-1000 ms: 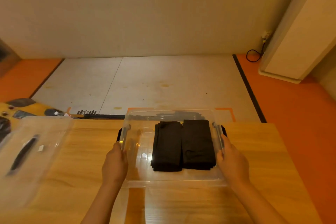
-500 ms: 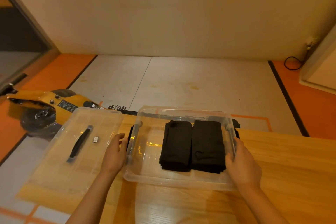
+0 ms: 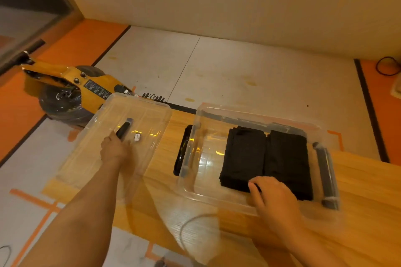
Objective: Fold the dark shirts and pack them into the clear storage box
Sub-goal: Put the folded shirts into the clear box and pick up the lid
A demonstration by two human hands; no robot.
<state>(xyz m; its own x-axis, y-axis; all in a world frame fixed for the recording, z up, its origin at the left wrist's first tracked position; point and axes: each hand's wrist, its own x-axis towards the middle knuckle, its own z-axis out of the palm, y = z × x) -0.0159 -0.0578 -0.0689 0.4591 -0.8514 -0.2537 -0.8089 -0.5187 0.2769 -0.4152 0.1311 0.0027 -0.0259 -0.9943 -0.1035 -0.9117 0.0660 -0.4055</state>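
Note:
The clear storage box [image 3: 191,171] sits on the wooden table [image 3: 368,212]. Inside it lie two folded dark shirt stacks side by side, the left stack [image 3: 245,154] and the right stack [image 3: 288,158]. My right hand [image 3: 273,199] is at the box's near wall, with its fingers curled over the rim beside the shirts. The clear lid [image 3: 143,112] lies to the left of the box, partly overhanging the table edge. My left hand [image 3: 115,149] grips the near end of the lid's black handle [image 3: 124,128].
A yellow wheeled machine [image 3: 65,84] stands on the floor beyond the lid. The box carries a black latch [image 3: 183,151] on its left side and a grey one [image 3: 325,171] on its right. A black cable [image 3: 388,66] lies at the far right.
My left hand left the box's left side and moved onto the lid handle. My right hand shifted from the box's right side to its near rim. The camera turned left.

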